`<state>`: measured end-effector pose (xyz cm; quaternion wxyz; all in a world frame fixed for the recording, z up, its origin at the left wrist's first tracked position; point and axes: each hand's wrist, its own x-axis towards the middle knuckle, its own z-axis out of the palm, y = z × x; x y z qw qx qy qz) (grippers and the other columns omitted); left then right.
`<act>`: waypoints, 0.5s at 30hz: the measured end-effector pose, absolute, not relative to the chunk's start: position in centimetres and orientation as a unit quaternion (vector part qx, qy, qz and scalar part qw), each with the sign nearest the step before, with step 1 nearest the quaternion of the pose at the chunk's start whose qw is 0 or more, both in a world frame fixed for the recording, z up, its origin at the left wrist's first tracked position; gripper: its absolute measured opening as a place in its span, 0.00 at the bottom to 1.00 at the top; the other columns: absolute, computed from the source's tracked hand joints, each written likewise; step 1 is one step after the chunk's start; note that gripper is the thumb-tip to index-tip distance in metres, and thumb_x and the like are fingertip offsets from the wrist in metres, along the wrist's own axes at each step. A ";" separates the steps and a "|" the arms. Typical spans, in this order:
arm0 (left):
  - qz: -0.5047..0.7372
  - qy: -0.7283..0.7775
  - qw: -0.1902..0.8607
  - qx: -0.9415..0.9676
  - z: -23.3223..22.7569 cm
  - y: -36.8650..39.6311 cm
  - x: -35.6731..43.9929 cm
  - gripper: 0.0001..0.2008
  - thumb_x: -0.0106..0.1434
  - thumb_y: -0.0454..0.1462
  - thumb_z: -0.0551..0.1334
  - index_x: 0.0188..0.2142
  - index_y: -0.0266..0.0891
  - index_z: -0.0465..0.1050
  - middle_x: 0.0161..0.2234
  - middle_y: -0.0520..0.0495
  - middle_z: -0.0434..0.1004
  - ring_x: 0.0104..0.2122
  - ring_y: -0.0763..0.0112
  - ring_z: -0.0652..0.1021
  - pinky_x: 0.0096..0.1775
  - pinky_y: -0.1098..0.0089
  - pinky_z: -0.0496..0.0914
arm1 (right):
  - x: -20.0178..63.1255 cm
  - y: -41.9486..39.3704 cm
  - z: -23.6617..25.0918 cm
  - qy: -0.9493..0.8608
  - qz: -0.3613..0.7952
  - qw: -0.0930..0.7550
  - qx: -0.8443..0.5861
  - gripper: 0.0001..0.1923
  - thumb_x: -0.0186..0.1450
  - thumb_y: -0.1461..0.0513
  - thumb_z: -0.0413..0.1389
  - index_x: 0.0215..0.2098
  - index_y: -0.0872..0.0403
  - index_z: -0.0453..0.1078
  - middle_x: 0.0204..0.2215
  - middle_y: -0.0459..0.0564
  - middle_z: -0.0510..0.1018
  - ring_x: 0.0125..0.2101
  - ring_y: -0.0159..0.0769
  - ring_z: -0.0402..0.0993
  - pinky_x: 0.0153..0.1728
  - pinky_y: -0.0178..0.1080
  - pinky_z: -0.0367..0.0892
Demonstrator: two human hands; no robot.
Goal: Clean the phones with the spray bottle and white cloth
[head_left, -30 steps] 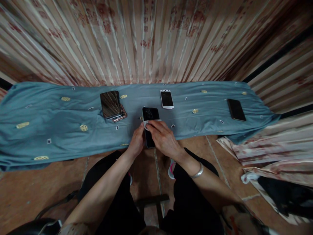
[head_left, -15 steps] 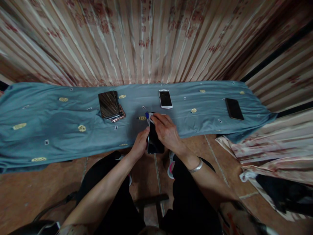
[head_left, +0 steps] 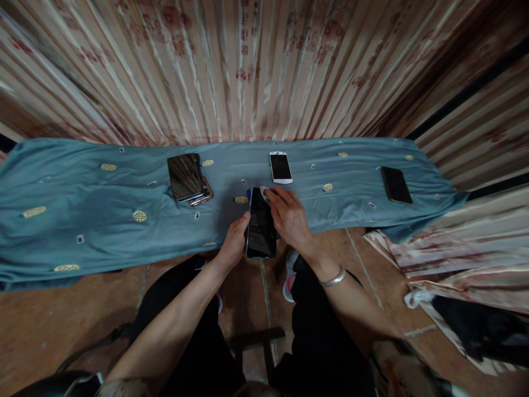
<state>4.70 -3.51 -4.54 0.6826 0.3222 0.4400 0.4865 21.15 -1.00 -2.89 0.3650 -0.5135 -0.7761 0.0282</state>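
Striped curtains back a blue cloth bearing a phone stack, a white phone and a dark phone. Left hand grips the black phone at the cloth's near edge; right hand pinches a pale wipe at its top end. Wiping appears unfinished.

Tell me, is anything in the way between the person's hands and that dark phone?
Nothing visible is. The left hand grips the dark phone along its left edge. The right hand lies against the phone's right side, pressing a small white pad at its far end.
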 end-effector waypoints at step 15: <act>0.537 0.425 0.670 0.286 -4.1 -2.2 4.5 0.22 0.57 0.55 0.69 0.32 0.37 0.79 0.33 0.45 0.84 0.46 0.56 0.81 0.47 0.63 0.74 | 20.9 -1.5 -3.4 -0.792 0.043 0.340 -0.505 0.22 0.72 0.68 0.45 0.58 0.54 0.74 0.55 0.58 0.77 0.53 0.48 0.73 0.58 0.53 0.71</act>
